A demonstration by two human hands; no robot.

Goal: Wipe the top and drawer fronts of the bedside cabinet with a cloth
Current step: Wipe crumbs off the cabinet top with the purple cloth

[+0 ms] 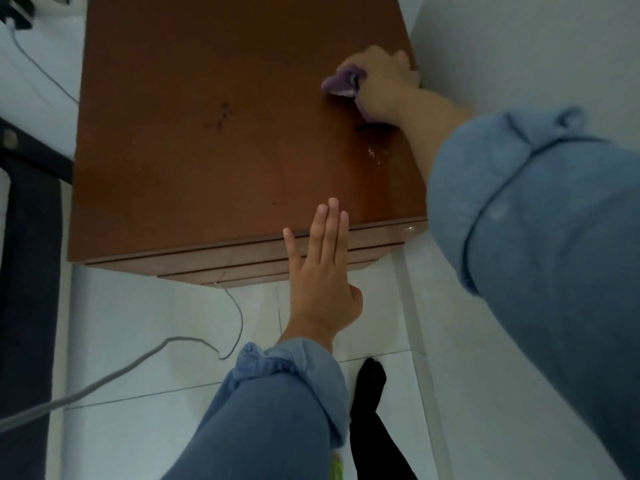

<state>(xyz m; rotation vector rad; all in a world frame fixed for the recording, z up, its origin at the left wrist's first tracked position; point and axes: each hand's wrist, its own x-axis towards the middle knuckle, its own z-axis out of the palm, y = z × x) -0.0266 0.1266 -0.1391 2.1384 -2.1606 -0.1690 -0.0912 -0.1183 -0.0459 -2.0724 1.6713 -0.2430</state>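
White floor tiles (145, 344) fill the lower part of the frame, and a pale wall (519, 46) runs down the right side, with the bedside cabinet (207, 133) set against it. Its brown top is seen from above and takes up the upper middle of the frame; the drawer fronts (242, 263) show only as narrow stepped bands along its lower edge.

A purple cloth (341, 81) is held bunched in the right hand (384, 86) at the upper right of the top, close to the wall-side edge. The fingers are curled around it, and the cloth is pressed against the surface. Just below the hand, toward the lower right of the top, a wet sheen (375, 155) is visible.

Most of the top lies to the left of the cloth, including a group of small dark marks (221, 116) near the middle, so the next strokes are judged to run leftward across the frame. The right hand is clearly the nearer one for this.

The left hand (322, 268) is held flat with straight fingers over the front edge of the cabinet; whether it touches cannot be told. A grey cable (138, 362) trails over the floor at lower left.
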